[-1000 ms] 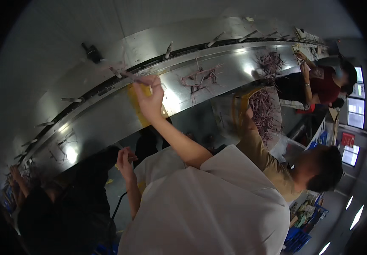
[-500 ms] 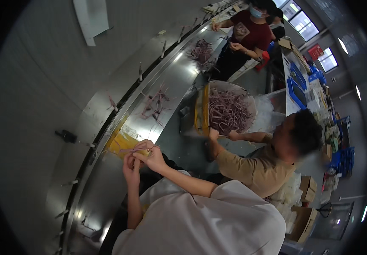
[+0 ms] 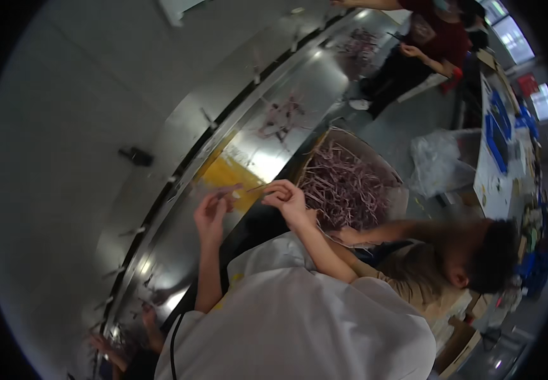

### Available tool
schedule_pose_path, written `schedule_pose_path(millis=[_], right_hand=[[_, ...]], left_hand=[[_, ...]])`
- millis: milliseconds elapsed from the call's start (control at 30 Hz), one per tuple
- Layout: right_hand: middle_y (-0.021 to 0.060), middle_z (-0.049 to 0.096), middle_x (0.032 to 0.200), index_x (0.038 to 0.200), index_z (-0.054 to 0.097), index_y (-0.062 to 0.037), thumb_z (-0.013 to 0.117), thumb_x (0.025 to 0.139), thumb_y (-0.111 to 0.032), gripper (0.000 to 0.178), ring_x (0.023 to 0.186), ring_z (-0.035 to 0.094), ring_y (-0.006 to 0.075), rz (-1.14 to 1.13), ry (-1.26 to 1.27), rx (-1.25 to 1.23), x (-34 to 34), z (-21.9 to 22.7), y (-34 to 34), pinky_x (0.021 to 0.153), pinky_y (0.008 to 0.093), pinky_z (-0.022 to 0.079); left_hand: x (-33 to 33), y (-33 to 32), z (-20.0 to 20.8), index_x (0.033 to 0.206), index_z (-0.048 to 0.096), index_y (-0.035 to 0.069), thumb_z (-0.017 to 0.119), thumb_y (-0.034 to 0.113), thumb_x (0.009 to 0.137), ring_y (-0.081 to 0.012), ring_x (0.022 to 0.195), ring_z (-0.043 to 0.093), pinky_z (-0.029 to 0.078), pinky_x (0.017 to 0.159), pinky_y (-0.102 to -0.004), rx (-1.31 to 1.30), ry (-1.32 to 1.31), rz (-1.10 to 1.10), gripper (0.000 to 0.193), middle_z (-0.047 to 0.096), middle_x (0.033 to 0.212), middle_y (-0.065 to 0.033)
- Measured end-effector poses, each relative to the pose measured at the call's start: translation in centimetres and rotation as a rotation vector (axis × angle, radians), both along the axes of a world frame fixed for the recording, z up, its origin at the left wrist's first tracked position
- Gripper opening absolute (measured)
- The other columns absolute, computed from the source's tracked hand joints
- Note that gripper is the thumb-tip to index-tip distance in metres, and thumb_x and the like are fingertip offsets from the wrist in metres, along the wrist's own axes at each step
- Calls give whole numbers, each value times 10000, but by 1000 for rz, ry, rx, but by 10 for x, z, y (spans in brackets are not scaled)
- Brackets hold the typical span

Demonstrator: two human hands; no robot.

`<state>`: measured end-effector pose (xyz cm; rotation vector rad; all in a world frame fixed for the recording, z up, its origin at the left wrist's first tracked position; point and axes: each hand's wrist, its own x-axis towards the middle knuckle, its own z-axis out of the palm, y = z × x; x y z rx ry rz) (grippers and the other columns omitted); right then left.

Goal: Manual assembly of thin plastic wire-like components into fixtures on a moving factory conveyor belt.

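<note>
My left hand (image 3: 212,212) is closed in a pinch above the steel ledge, on a slim pinkish strip (image 3: 224,189) that is blurred. Just to its right, the fingers of my right hand (image 3: 286,197) are pinched around a thin dark stick-like piece (image 3: 256,187); its exact kind is unclear. The two hands are apart. Below them a yellow patch (image 3: 242,168) covers part of the ledge. Farther along the ledge lies a loose pile of pinkish strips (image 3: 283,117) with dark bits. Beyond my right hand stands a large container (image 3: 395,202) full of similar tangled strips.
A dark moving-belt-like surface (image 3: 83,126) with upright pegs along its edge runs at left, bearing a black object (image 3: 135,156). A co-worker in tan (image 3: 413,272) leans over the container. Another in dark red (image 3: 435,38) stands farther off. Someone's hands (image 3: 106,348) show at lower left.
My hands have separated: the right has moved right, the left holds the pinkish strip. The view has shifted, and the co-worker in tan bends lower over the container.
</note>
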<state>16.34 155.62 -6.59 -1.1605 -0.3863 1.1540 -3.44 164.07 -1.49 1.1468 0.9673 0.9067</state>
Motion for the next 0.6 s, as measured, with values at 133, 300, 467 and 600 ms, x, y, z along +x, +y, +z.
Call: schedule_pose_path(millis=[133, 300, 467, 600], right_hand=[[83, 714, 988, 1105, 648, 36, 722, 878, -21, 245, 820, 674, 120, 117, 149, -99, 0, 21, 19, 781, 255, 569], [38, 708, 968, 1026, 708, 22, 707, 889, -22, 144, 858, 632, 83, 130, -203, 23, 14, 31, 64, 815, 224, 483], [57, 690, 993, 1023, 687, 41, 716, 839, 40, 186, 923, 641, 117, 314, -180, 108, 53, 35, 106, 873, 262, 493], [71, 684, 1035, 998, 693, 19, 748, 791, 72, 221, 952, 649, 149, 415, -138, 163, 46, 53, 151, 926, 299, 501]], left_hand=[[35, -3, -16, 1173, 610, -36, 615, 89, 982, -144, 846, 677, 552, 739, -267, -130, -18, 14, 229, 706, 959, -87], [71, 9, -21, 1172, 613, -35, 627, 98, 976, -121, 825, 676, 547, 731, -247, -190, 23, -11, 237, 709, 953, -81], [96, 43, -19, 1172, 615, -47, 632, 86, 966, -114, 824, 668, 533, 716, -246, -5, 98, 8, 246, 710, 973, -76], [93, 66, 26, 1158, 639, -28, 649, 112, 951, -111, 821, 675, 533, 706, -248, 40, 291, 111, 250, 725, 954, -83]])
